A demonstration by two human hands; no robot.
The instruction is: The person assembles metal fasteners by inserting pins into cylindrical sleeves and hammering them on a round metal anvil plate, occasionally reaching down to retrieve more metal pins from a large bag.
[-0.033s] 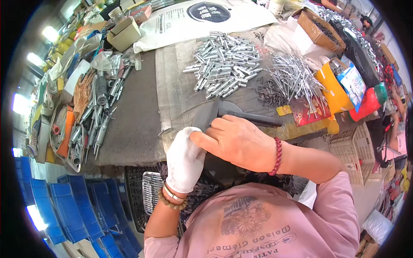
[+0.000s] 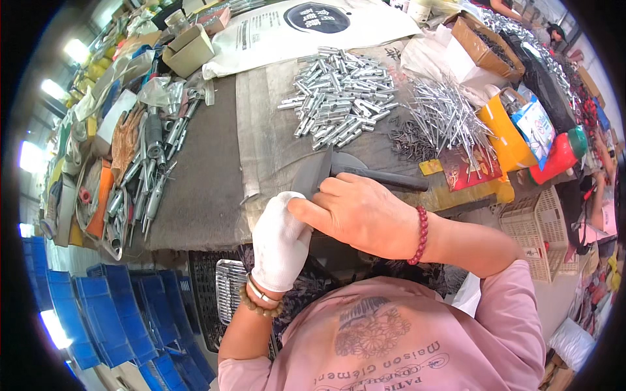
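Touching near hammer [image 2: 392,180], gloved left hand [image 2: 280,240], bare right hand [image 2: 365,215], both curled, hold unclear

Dark lettering [image 2: 385,368] marks the pink shirt [image 2: 469,332], pale characters [image 2: 314,13] the dark emblem [image 2: 338,17] on white sheeting [image 2: 375,34].

Includes white-gloved left hand [image 2: 282,242], meeting bare right hand [image 2: 365,216] at the fingers, grip unclear. Just beyond: black-handled hammer [image 2: 392,179] on worktable [image 2: 195,205]. Farther back: heap of silver metal tubes [image 2: 345,98]; to its right, thin rods [image 2: 450,117] beside small dark pins [image 2: 412,142]. Red bottle [image 2: 555,160], green-capped; blue bins [image 2: 104,316], lower left.
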